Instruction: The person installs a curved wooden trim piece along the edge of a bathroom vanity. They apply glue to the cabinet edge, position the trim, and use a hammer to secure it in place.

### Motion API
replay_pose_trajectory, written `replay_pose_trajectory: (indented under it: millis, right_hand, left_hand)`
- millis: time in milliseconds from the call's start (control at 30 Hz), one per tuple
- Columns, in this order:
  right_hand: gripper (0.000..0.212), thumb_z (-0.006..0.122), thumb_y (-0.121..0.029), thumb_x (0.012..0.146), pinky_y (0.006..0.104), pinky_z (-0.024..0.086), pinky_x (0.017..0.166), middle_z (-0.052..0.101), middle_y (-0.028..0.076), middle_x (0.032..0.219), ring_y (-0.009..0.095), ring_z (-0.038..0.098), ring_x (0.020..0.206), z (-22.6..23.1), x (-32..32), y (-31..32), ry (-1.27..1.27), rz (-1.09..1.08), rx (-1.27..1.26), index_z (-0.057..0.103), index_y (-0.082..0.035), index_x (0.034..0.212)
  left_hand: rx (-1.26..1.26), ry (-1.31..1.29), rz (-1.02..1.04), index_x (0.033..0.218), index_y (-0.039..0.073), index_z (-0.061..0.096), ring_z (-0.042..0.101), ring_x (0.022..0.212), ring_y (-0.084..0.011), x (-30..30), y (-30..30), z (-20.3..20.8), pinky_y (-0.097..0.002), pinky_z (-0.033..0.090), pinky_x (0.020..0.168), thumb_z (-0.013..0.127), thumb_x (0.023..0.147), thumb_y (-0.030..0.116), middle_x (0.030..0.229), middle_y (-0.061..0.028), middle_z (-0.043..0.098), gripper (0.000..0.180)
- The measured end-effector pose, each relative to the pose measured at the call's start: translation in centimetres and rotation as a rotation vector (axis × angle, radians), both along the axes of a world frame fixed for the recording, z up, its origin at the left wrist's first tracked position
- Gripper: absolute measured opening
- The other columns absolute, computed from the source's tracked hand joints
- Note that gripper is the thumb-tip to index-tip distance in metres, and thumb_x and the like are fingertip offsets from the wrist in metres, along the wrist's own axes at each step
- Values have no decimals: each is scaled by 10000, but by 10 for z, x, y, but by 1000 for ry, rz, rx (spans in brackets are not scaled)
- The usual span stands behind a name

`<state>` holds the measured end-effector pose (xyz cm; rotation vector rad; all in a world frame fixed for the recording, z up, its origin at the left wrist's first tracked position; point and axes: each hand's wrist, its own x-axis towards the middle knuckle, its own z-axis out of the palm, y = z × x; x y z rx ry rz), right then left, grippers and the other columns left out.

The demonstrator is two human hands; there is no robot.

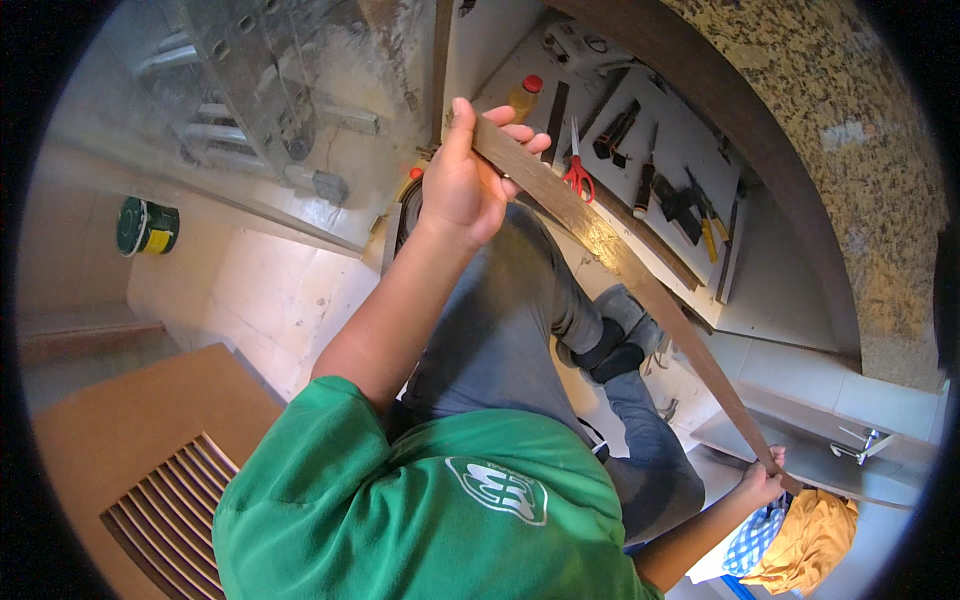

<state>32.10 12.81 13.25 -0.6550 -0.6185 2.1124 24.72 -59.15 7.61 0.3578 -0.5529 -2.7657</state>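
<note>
Long brown wooden strip (640,275) held slantwise across the front of the body, from far centre to near right. Left hand (463,185) at its far end: strip lies between thumb and fingers, thumb raised along the edge, fingertips extended past the far side, a loose hold. Right hand (765,482) at its near end, fingers closed around it.

Beyond the strip, a white shelf (675,130) inside a cabinet, tools lying on it: red-handled scissors (577,178) close by the strip in view, screwdriver-like tool (645,180) to their right, yellow-handled pliers (708,230) farther right. Red-capped bottle (522,100) just beyond the left hand. Granite countertop (860,170) at far right. Orange cloth (808,540) near right, by the right hand. Green bucket (148,227) far left on floor.
</note>
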Motion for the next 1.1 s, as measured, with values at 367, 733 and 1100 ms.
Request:
replay_pose_trajectory:
  millis: [367,733,1100]
  right_hand:
    - [519,282,-251,1054,533,463,953,486,286,1152,395,515,1087,1,-6,81,90,42,-53,348,192,1317]
    - [439,309,-83,1005,616,346,1101,405,242,1435,395,434,1299,21,3,45,-28,84,45,340,87,1408]
    - [218,334,-62,1025,664,362,1082,461,220,1186,373,511,1157,-15,18,10,-137,63,11,400,36,1208]
  left_hand:
    - [-89,687,-413,1046,45,632,500,1274,-448,5,-15,-20,-656,377,1057,611,727,69,1188,-196,591,321]
    - [-184,665,-578,1253,83,576,582,1208,-383,-2,-29,-62,-474,537,959,655,915,431,1261,-149,622,492]
    - [-147,548,-466,1259,61,536,542,1259,-361,-4,-27,-65,-431,569,945,645,945,216,1090,-122,622,367]
